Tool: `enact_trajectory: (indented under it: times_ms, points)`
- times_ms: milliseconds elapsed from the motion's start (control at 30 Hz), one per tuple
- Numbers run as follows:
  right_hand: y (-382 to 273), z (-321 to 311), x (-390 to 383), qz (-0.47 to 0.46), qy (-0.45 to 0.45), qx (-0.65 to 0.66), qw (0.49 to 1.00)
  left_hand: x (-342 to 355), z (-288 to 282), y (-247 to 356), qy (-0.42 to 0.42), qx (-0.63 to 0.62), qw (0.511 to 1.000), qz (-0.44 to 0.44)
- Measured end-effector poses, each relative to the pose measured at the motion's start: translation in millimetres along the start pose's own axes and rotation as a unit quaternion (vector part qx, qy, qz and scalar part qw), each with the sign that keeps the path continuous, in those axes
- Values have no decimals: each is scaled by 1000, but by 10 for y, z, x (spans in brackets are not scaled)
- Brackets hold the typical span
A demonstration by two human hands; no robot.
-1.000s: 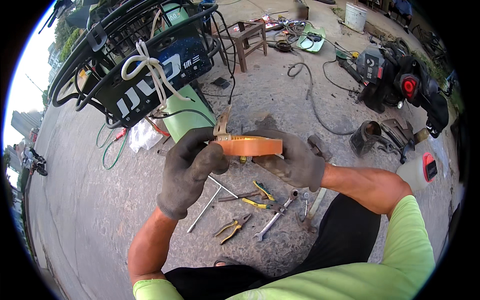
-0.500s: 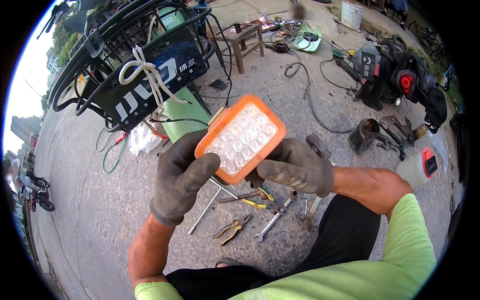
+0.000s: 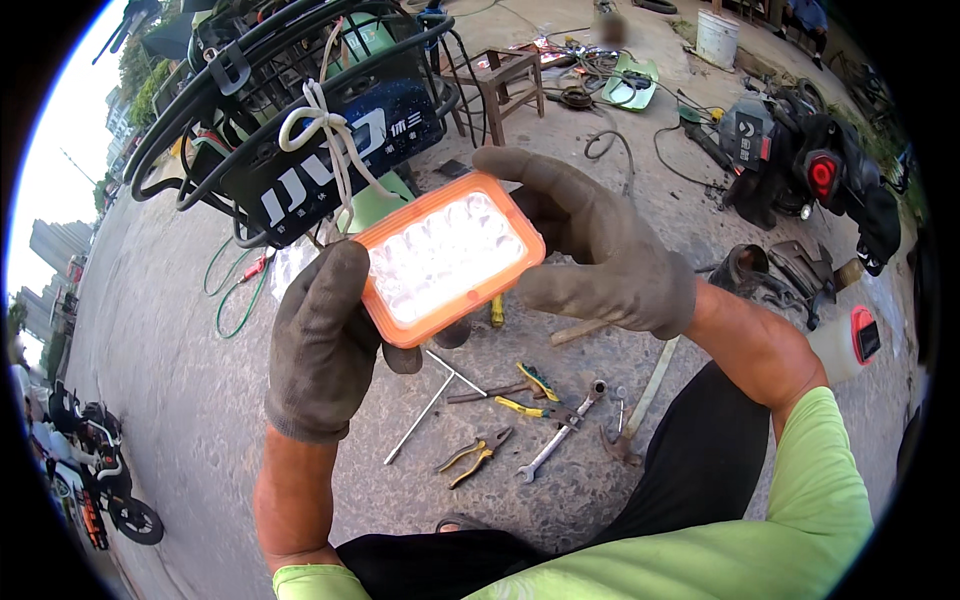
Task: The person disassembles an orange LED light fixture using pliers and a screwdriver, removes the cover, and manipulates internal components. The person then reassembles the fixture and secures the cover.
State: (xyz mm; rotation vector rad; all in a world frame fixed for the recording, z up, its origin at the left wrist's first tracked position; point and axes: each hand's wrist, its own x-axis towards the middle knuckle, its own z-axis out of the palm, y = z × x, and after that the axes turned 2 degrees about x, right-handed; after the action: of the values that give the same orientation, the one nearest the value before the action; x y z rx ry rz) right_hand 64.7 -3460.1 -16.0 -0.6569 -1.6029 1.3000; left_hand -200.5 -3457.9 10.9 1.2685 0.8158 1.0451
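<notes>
An orange-framed rectangular LED lamp (image 3: 450, 255) with a clear, many-celled lens glows white in front of me, tilted with its right end higher. My left hand (image 3: 325, 350), in a grey-brown glove, grips its left end, the thumb on the edge and fingertips showing beneath. My right hand (image 3: 610, 255), gloved alike, is bent around the right end. Its forefinger reaches the top corner, while the thumb lies beside the lower right edge; the other fingers are partly hidden behind the lamp.
Below lie a T-handle wrench (image 3: 432, 405), pliers (image 3: 475, 457), a combination wrench (image 3: 562, 435) and a hammer (image 3: 622, 445). A vehicle with a black basket (image 3: 330, 150) stands ahead left. A wooden stool (image 3: 505, 90), black motor-scooter parts (image 3: 810, 165) and a white bucket (image 3: 717, 38) are farther off.
The lamp has turned and shifted left, and its lens looks much brighter. My right hand has risen, with its forefinger now over the top corner; my left thumb has moved to the edge.
</notes>
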Motion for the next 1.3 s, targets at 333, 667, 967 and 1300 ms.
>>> enact_trajectory:
  times_ms: [333,667,967,1300]
  points:
    - [64,364,402,29,23,86,996,-77,-171,250,67,232,924,295]
    - [243,468,598,126,-36,561,817,18,-337,229,105,200,926,304]
    - [275,711,661,124,-77,633,760,224,-372,101,224,317,852,351]
    - [328,764,702,88,-78,552,826,319,-359,140,243,420,789,377]
